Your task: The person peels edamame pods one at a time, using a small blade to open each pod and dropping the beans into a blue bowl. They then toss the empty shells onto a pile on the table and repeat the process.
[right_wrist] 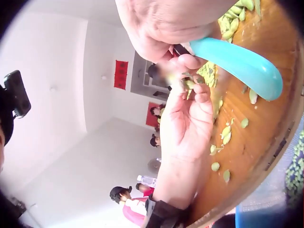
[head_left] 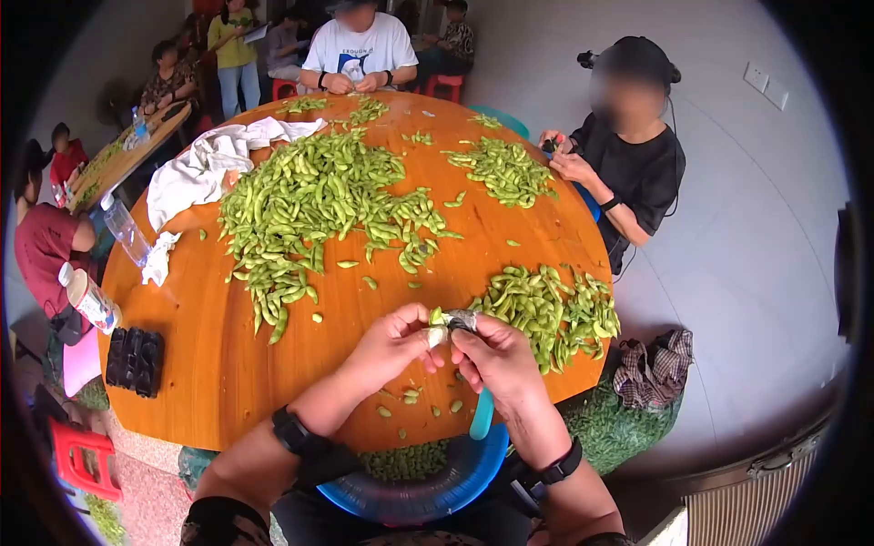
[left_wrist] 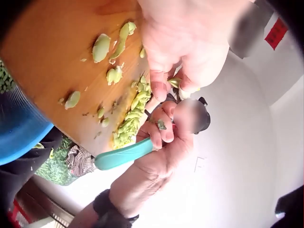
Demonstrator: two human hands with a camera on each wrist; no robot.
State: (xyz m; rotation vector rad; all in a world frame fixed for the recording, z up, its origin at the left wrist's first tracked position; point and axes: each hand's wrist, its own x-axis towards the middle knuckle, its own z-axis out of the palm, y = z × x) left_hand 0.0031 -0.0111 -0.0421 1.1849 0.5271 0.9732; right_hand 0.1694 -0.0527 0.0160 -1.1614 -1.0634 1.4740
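Above the near edge of the table, my two hands meet at the fingertips. My left hand pinches a green soybean pod between thumb and fingers; something whitish shows at its thumb tip. In my right hand is a teal-handled tool, its handle pointing down out of the palm and its working end mostly hidden by fingers. The right fingertips are right at the pod. Below the hands, loose shelled beans and pod scraps lie on the wood.
The round wooden table bears a big pod heap and a smaller pile at the right. Below its edge sits a blue basin with shelled beans. A cloth, bottle and black tray lie left. People sit around.
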